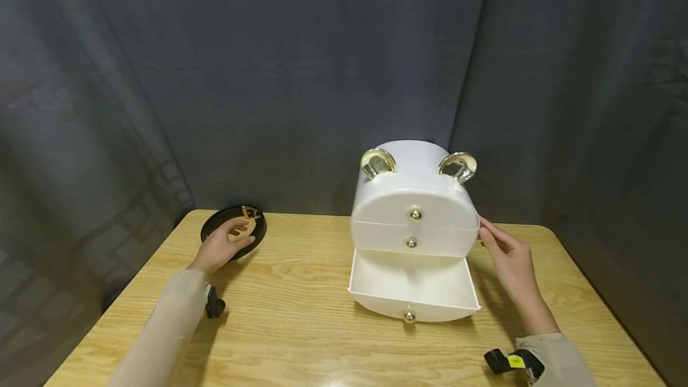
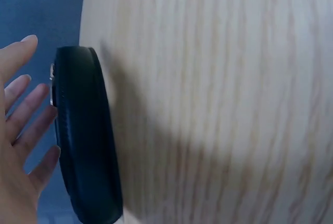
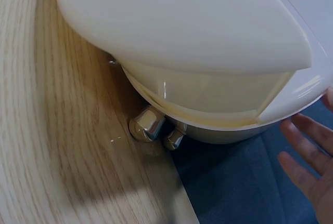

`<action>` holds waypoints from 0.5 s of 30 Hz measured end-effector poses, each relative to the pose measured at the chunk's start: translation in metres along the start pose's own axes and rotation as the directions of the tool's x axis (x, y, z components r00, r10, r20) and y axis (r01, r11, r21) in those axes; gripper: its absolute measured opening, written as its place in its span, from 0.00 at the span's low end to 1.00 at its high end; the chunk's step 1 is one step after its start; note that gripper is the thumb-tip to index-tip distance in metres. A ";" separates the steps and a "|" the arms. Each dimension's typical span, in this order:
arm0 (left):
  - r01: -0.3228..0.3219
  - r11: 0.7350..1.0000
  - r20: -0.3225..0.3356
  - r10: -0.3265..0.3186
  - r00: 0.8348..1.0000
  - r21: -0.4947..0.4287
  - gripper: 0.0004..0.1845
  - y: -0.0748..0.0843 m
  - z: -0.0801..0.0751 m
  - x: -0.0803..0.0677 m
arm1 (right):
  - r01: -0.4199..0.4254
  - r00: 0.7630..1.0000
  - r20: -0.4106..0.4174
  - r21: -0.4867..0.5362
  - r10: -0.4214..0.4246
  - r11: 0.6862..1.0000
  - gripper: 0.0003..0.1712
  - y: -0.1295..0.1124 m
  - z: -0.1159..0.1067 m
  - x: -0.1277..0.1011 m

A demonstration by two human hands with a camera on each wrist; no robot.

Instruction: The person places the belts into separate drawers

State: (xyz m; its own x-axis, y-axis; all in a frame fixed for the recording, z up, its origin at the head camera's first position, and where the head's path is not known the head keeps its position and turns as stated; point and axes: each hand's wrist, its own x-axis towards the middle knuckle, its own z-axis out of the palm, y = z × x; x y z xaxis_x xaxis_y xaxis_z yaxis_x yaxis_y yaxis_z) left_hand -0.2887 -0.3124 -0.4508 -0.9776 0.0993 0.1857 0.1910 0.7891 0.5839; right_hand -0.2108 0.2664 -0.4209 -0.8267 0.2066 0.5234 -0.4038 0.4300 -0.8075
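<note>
A coiled black belt (image 1: 261, 229) with a gold-toned buckle (image 1: 250, 212) lies at the table's far left. My left hand (image 1: 220, 248) hovers over its near side, fingers spread and loosely bent. In the left wrist view the fingertips are close beside the belt (image 2: 86, 130); whether they touch it I cannot tell. Right of centre stands a white drawer box (image 1: 414, 181) with gold ears and round gold knobs. Its bottom drawer (image 1: 411, 282) is pulled out and bare inside; the two upper drawers are closed. My right hand (image 1: 510, 258) touches the box's right side with extended fingers.
The wooden table (image 1: 290, 291) carries both things. Dark grey curtain (image 1: 279, 88) hangs directly behind and on both sides. Small metallic feet (image 3: 148, 123) show under the box in the right wrist view.
</note>
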 end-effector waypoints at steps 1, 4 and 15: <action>0.000 1.000 0.004 0.000 1.000 0.006 0.34 -0.002 0.000 0.000 | 0.000 1.000 0.000 0.004 0.000 1.000 0.22 0.000 0.001 0.000; 0.014 1.000 0.014 -0.014 1.000 0.004 0.34 -0.008 0.001 0.001 | -0.005 1.000 0.004 0.005 0.005 1.000 0.22 -0.001 0.002 0.001; 0.058 0.998 0.058 -0.059 0.997 0.018 0.34 -0.011 0.011 0.007 | -0.014 1.000 0.004 -0.009 0.014 1.000 0.22 -0.001 0.000 0.001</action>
State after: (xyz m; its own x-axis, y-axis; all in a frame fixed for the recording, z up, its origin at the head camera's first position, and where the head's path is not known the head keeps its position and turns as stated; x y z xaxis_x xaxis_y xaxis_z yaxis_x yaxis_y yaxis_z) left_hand -0.2987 -0.3139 -0.4644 -0.9907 0.0872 0.1048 0.1321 0.8043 0.5793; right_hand -0.2115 0.2660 -0.4194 -0.8340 0.2089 0.5107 -0.3885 0.4348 -0.8124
